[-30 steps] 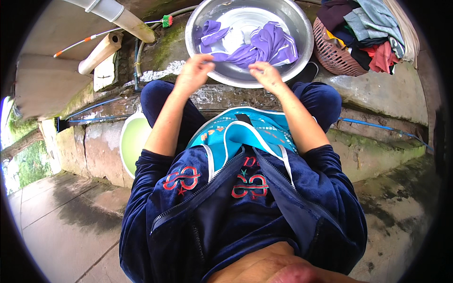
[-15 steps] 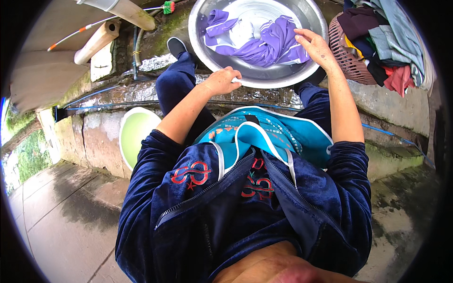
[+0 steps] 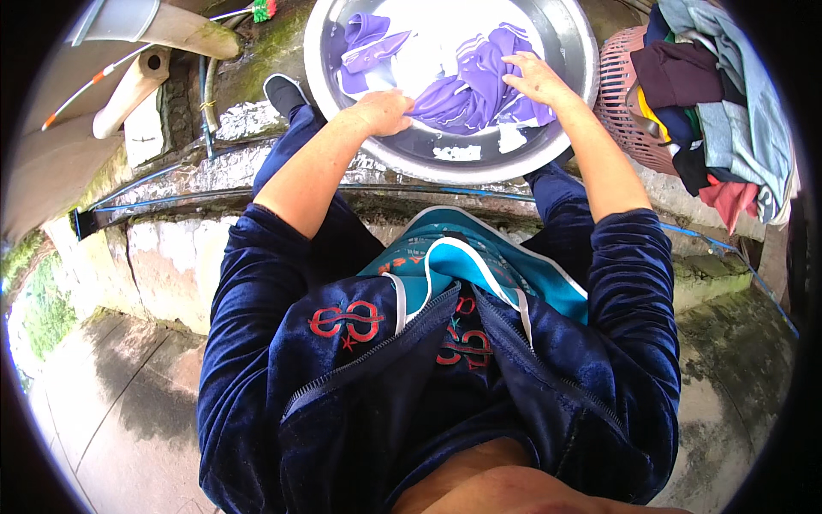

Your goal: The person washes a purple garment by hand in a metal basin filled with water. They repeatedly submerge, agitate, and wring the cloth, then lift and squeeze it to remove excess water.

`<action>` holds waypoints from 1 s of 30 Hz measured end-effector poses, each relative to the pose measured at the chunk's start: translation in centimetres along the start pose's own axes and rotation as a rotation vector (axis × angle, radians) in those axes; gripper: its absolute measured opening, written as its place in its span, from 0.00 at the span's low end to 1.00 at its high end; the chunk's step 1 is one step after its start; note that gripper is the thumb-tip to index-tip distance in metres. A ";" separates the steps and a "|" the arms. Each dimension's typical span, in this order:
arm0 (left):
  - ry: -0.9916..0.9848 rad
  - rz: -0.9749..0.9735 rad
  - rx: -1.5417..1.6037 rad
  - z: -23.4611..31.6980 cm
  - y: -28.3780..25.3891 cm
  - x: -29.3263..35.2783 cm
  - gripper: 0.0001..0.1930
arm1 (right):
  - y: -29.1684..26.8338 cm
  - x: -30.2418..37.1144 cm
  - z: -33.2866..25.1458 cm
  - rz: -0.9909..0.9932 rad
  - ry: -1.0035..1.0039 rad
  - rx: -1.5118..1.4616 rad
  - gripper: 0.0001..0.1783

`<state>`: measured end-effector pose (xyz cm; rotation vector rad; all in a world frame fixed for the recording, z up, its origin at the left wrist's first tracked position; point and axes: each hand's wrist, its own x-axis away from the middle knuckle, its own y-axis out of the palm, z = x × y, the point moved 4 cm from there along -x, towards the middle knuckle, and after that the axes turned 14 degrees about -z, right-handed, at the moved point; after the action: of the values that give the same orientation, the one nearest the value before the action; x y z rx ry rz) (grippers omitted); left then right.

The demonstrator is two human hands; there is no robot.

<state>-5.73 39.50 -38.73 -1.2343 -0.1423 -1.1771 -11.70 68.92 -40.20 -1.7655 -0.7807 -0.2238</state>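
Note:
A purple garment with white stripes (image 3: 467, 96) lies bunched and wet in a wide metal basin (image 3: 321, 51). The basin's bottom shows bright white; whether that is glare, water or suds I cannot tell. Over the near left part of the basin, my left hand (image 3: 385, 113) has its fingers closed at the lower left edge of the bunched cloth. My right hand (image 3: 538, 79) rests at the garment's right side, fingers apart, the tips touching its folds.
Right of the basin stands a pink slatted basket (image 3: 621, 86) heaped with clothes (image 3: 676, 73). Pipes (image 3: 133, 90) and a striped pole with a green-red brush head (image 3: 264, 10) lie at the far left. A blue hose (image 3: 702, 242) runs along the step's edge.
My left hand has moved from the basin's near rim onto the purple garment. My right hand stays at the cloth's right side. The view has shifted; the pale green basin no longer shows.

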 end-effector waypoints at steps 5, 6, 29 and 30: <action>0.048 -0.007 0.048 -0.3 -1.2 -1.2 0.19 | 2.5 -5.4 0.0 0.013 0.131 -0.108 0.38; 0.043 0.028 0.034 -0.1 -1.6 -1.2 0.19 | 3.5 -6.4 -0.2 0.014 0.218 -0.111 0.43; 0.075 0.019 0.088 2.8 -1.6 -0.7 0.16 | 12.3 -9.9 5.6 0.272 0.449 -0.389 0.33; 0.060 0.024 0.083 2.5 -2.0 -0.9 0.17 | 11.6 -9.0 5.6 0.311 0.407 -0.412 0.33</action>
<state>-6.41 42.29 -36.99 -1.1241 -0.1299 -1.1751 -12.84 68.88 -55.87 -2.1043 -0.1658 -0.5426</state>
